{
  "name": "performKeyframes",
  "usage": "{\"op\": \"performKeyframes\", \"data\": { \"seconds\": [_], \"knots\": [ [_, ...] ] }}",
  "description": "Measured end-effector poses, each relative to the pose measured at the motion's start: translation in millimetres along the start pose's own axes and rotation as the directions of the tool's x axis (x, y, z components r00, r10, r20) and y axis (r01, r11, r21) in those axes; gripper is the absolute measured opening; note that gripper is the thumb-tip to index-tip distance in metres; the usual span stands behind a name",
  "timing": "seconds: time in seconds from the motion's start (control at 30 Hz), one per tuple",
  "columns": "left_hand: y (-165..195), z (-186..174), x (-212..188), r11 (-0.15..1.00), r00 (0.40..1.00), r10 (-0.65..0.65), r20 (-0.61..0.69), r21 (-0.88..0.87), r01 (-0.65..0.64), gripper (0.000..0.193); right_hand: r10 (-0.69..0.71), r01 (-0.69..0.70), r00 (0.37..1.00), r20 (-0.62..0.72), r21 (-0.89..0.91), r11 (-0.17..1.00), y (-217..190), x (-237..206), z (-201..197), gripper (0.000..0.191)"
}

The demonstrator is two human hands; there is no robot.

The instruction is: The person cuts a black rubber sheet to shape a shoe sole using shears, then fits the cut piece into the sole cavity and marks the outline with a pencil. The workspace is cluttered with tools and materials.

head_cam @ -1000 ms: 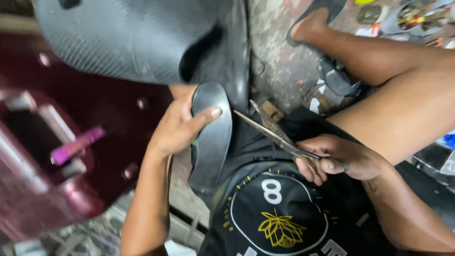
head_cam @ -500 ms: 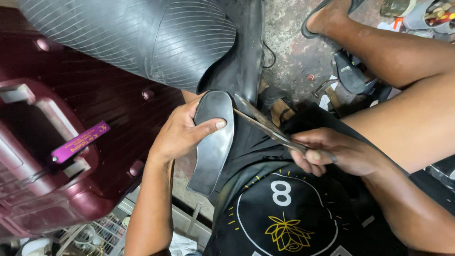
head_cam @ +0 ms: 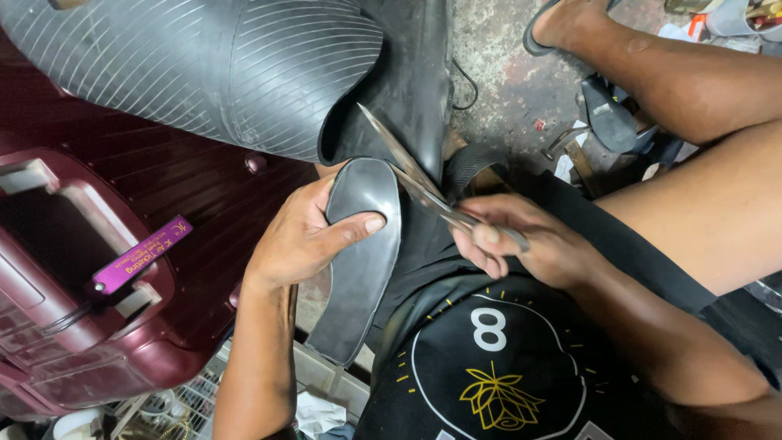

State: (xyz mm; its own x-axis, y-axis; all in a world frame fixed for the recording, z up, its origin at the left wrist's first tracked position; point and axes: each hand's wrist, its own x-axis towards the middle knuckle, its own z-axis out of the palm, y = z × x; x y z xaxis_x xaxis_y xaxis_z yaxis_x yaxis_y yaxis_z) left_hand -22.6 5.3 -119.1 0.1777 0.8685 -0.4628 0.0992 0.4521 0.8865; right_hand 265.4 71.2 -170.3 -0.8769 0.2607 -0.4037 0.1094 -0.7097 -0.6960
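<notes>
The left hand (head_cam: 305, 236) grips a black rubber sole (head_cam: 362, 253) near its rounded top end, thumb pressed across the face and fingers wrapped behind; the sole hangs lengthwise over the person's lap, its lower end pointing down toward the floor. The right hand (head_cam: 525, 244) is closed around the handle of a knife (head_cam: 411, 175), whose long blade lies against the sole's upper right edge and points up and left. Just above them lies a large ribbed rubber sheet (head_cam: 220, 73). A maroon suitcase (head_cam: 98, 277) stands at the left.
</notes>
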Motion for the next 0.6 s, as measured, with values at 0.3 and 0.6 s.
{"op": "performKeyframes", "data": {
  "seconds": [0.3,0.6],
  "knots": [
    [-14.3,-16.1,-2.5,0.998,0.998,-0.051,0.034,0.025,0.05,0.048,-0.029,0.031,0.998,0.06,-0.025,0.999,-4.5,32.7,-6.2,0.049],
    [-29.5,-33.0,2.9,0.994,0.985,-0.111,0.135,0.017,0.11,0.038,0.042,-0.04,0.994,0.096,-0.027,0.999,0.5,42.1,-11.8,0.036]
  ]
}}
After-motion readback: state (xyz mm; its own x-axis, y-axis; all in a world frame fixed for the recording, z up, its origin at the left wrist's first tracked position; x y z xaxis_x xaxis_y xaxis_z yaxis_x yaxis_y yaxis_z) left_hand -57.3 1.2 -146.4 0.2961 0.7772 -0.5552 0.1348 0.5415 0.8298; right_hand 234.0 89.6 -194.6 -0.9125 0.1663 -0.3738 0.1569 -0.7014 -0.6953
